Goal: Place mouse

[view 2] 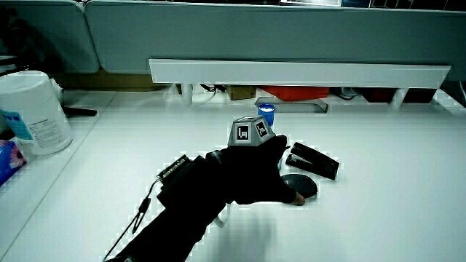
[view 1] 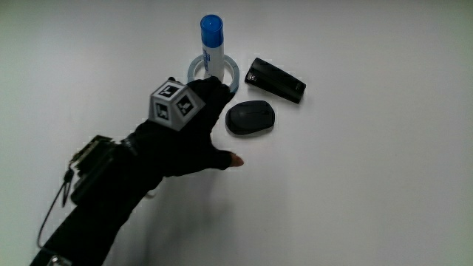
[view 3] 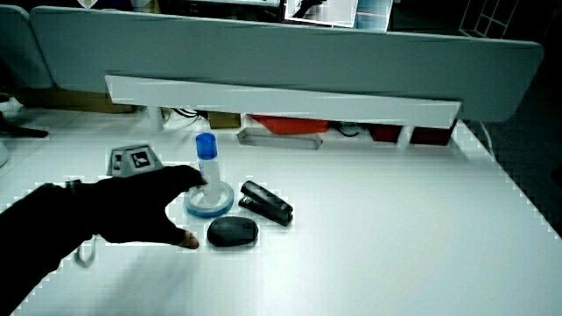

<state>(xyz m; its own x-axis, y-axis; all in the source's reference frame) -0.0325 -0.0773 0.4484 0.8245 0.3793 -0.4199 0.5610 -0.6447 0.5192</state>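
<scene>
Black-gloved and relaxed, holding nothing, the hand (view 1: pixel 188 133) rests with its fingertips just beside the mouse (view 1: pixel 250 117), a light, rigid, smooth-shelled thing best pinched across its flanks, with the stapler (view 1: pixel 275 80) and blue-capped tube (view 1: pixel 211 46) farther off.

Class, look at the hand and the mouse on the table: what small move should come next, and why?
Probably draw the hand back toward the person. The mouse already lies flat on the table, beside the black stapler and the blue-capped tube, and the hand's grip looks open beside it, holding nothing.
</scene>
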